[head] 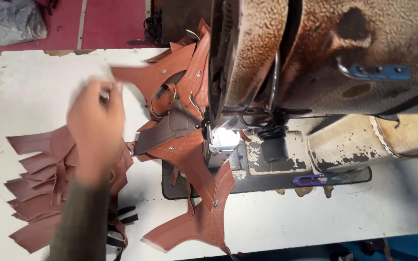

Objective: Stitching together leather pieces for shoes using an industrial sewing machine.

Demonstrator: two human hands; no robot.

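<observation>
crumpled grey plastic bag (6, 21), top-left corner

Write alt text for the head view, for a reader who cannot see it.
A person's left hand reaches over a white table above a fanned stack of brown leather pieces. To its right, more stitched leather pieces lie under a worn sewing machine, with purple thread snips on its base.

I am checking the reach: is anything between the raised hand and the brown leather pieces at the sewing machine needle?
Nothing visible. The left hand hovers over the stacked pieces; only bare white table separates it from the leather at the needle.
</observation>
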